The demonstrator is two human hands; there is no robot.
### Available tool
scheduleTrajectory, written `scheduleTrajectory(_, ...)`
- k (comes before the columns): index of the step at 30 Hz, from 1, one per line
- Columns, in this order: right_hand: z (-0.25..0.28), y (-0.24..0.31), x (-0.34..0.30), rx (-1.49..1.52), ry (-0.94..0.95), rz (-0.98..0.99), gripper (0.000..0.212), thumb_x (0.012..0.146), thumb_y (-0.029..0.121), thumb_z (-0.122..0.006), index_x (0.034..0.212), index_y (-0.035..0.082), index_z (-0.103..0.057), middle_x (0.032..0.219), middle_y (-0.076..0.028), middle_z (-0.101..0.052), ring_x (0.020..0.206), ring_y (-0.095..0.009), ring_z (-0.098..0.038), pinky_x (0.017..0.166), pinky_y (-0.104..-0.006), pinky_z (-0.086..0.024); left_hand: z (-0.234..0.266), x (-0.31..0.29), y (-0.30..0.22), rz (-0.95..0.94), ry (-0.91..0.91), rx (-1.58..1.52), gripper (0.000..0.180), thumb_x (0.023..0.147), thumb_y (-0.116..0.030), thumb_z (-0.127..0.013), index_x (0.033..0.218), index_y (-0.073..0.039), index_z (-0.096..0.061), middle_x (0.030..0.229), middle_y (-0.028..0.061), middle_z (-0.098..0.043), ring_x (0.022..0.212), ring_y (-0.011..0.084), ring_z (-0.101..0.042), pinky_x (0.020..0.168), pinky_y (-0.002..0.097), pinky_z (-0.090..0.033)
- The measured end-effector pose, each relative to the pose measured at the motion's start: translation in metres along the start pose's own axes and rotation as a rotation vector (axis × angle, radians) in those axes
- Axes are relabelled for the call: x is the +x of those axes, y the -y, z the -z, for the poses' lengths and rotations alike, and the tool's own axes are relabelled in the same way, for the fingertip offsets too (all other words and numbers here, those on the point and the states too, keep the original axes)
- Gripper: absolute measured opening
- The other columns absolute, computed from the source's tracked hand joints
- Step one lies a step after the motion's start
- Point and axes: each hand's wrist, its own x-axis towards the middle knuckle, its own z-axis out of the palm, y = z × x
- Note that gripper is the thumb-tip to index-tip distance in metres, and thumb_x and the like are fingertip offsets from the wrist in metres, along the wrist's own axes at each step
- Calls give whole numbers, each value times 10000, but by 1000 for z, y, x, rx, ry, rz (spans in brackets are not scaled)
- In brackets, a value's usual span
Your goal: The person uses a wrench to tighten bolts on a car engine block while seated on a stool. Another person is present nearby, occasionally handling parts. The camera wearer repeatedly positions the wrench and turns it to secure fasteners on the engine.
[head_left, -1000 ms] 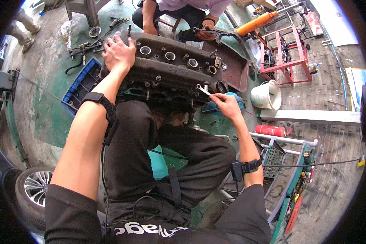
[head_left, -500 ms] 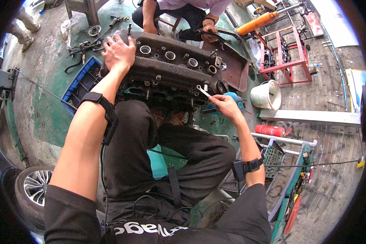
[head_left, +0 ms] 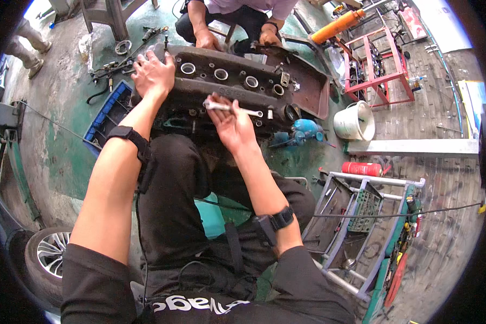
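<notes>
A dark, grimy engine with a long valve cover (head_left: pixel 197 86) stands in front of my knees, round holes lined along its top. My left hand (head_left: pixel 154 76) lies on the cover's left end, fingers spread and holding nothing. Across my right hand (head_left: pixel 235 130), which is turned palm up over the engine's near side, lies a silver combination wrench (head_left: pixel 248 112). The thumb keeps it against the palm while the fingers stay fairly straight. An upright bolt (head_left: pixel 166 43) stands just beyond my left fingertips.
Opposite me crouches a co-worker, one hand (head_left: pixel 206 40) at the engine's far edge. A blue crate (head_left: pixel 109 112) sits left; a blue power tool (head_left: pixel 306 130), white bucket (head_left: pixel 355 122) and red fire extinguisher (head_left: pixel 362 169) are at right. A brown tray (head_left: pixel 316 89) lies behind the engine.
My right hand has moved left from the engine's right end and turned palm up, the wrench now lying crosswise. My left hand stays on the cover. The co-worker's hands have shifted toward the engine.
</notes>
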Motion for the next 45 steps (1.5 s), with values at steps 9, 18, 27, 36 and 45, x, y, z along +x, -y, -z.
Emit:
scheduleTrajectory(9,15,50,-80,-544,175,-220,388,990,370,-495,1075,9,-607,619,-13,-489,525,-137,-454,508,-293,-399,1,0,0,-4,-8,5,606,913,-496,-452,1330,-57,-471,1340,187,-480,1244,340,-465,990,487,-397)
scheduleTrajectory(18,72,125,-86,-1476,-336,72,506,913,509,-586,694,59,-658,476,62,-412,392,-41,-353,401,-232,-280,1,-1,0,-17,-19,5,598,918,-494,-450,1313,-46,-472,1317,196,-490,1227,350,-472,980,483,-405)
scheduleTrajectory(27,67,142,-67,-1968,-195,242,507,905,477,-611,733,5,-683,519,43,-382,550,-53,-352,497,-275,-293,0,1,1,-21,10,-2,612,925,-495,-420,1345,-50,-447,1340,203,-474,1249,358,-456,993,491,-392)
scheduleTrajectory(36,58,152,-65,-2010,-218,186,497,909,469,-607,715,18,-685,526,51,-360,540,-45,-354,487,-263,-276,0,0,1,-13,11,3,613,925,-500,-422,1329,-40,-454,1343,200,-470,1252,361,-452,990,495,-395)
scheduleTrajectory(45,42,150,-60,-1720,-218,-407,567,965,506,-471,739,4,-606,454,-24,-481,351,-128,-450,362,-273,-403,1,0,0,-10,22,7,593,935,-485,-413,1329,-44,-452,1360,202,-457,1261,354,-445,1003,495,-389)
